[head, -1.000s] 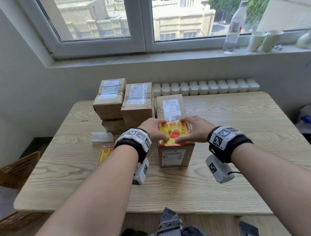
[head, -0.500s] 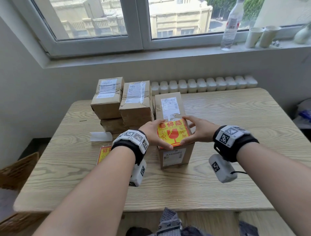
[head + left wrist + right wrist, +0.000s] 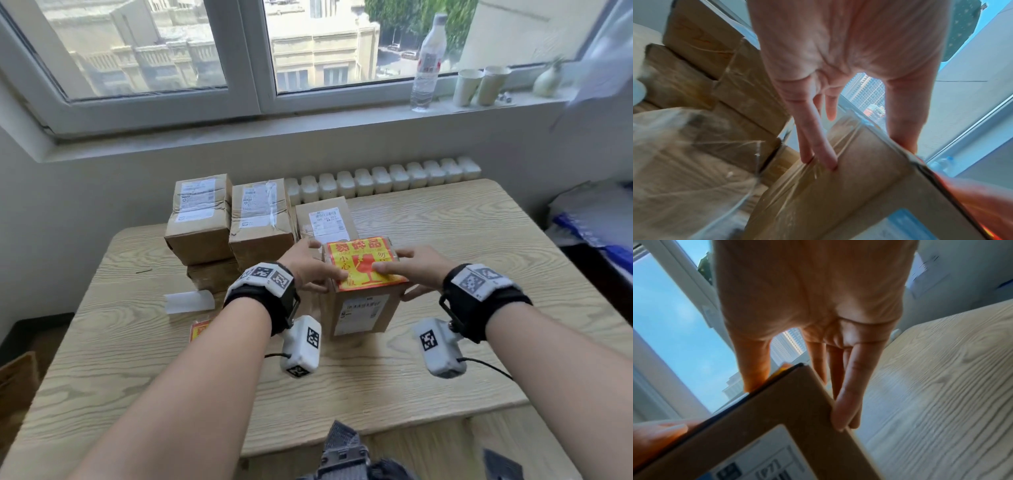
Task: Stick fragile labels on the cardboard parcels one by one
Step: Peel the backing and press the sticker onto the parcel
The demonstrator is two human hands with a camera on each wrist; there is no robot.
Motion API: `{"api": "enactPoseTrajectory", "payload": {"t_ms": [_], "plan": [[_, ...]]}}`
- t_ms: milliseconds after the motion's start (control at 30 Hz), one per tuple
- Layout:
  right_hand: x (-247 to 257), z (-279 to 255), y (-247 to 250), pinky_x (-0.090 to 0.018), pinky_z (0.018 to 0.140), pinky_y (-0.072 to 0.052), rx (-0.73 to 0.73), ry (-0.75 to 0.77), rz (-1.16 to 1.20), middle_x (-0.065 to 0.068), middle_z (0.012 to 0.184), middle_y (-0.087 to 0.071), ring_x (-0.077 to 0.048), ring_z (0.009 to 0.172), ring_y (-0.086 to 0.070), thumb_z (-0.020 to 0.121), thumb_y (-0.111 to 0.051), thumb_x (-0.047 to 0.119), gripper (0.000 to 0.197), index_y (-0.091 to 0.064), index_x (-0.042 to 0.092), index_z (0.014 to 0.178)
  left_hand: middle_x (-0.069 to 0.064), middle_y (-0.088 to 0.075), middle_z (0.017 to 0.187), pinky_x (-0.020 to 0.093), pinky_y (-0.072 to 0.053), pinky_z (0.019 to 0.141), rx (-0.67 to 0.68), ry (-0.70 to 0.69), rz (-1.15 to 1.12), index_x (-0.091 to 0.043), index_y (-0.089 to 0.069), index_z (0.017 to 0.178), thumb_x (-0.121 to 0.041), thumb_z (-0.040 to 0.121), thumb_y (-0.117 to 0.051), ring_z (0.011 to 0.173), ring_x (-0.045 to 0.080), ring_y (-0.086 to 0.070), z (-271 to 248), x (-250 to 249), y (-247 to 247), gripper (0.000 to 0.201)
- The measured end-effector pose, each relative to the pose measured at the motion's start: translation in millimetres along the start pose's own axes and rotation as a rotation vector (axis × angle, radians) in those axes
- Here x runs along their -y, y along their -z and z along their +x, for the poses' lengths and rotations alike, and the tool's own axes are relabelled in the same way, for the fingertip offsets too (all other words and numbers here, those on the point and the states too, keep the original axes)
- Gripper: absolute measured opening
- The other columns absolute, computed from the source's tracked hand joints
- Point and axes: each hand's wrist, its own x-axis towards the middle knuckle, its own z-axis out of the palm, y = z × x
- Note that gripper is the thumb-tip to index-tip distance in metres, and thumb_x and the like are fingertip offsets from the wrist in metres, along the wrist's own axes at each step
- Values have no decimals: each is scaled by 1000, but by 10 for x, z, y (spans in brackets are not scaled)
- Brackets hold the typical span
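Left hand [image 3: 310, 265], right hand [image 3: 416, 270] forward; fingers [image 3: 807, 128] straight, pressing.

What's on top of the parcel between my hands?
A yellow-and-red fragile label lies there; thumbs of the left hand and right hand press on it. The parcel cardboard beneath it is covered.

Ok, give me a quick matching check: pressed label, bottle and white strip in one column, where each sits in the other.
Things:
1 pressed label
2 bottle
3 strip

Places:
A standing on the windowsill
B lying flat on the table
C on top of the front parcel

Pairs: 1-C, 2-A, 3-B.
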Motion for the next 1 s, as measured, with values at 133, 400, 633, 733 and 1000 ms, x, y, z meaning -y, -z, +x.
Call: {"api": "enactPoseTrajectory", "payload": {"t_ms": [133, 400, 633, 733, 1000], "plan": [[60, -146, 312, -42, 75, -60, -201, -79, 76, -7, 97, -64, -23, 83, -65, 79, -72, 48, 41, -61, 20, 107, 17, -60, 123, 32, -61, 66, 83, -66, 17, -10, -40, 135, -7, 72, -81, 97, 28, -68, 39, -318, -96, 76], [22, 86, 819, -41, 71, -61, -495, -44, 41, -1, 94, -69, -20, 86, -66, 76, -66, 61, 48, -69, 19, 99, 19, -61, 122, 32, -61, 69, 84, -94, -162, -4, -47, 123, -3, 78, -76, 104, 31, -66, 447, -778, -586, 53], [39, 842, 1324, -46, 85, -57, -437, -26, 124, -1, 95, -67, -23, 93, -64, 88, -61, 41, 32, -62, 14, 105, 18, -60, 124, 34, -56, 78, -44, -84, -208, -6, -47, 122, 3, 82, -68, 109, 28, -64, 1126, -1205, -844, 46], [19, 1210, 1461, -49, 91, -53, -405, -3, 121, -5, 102, -69, -26, 98, -65, 91, -57, 36, 35, -65, 14, 115, 16, -61, 121, 37, -56, 84, -101, -74, -221, -5, -47, 123, 4, 83, -67, 109, 27, -64, 1412, -1310, -913, 46], [-120, 1796, 1570, -40, 89, -52, -339, -8, 29, -4, 96, -67, -28, 98, -64, 95, -53, 32, 30, -69, 14, 113, 16, -62, 120, 32, -56, 78, -145, 11, -259, -7, -47, 125, 5, 87, -63, 106, 25, -65, 1913, -1328, -1035, 44]]}}
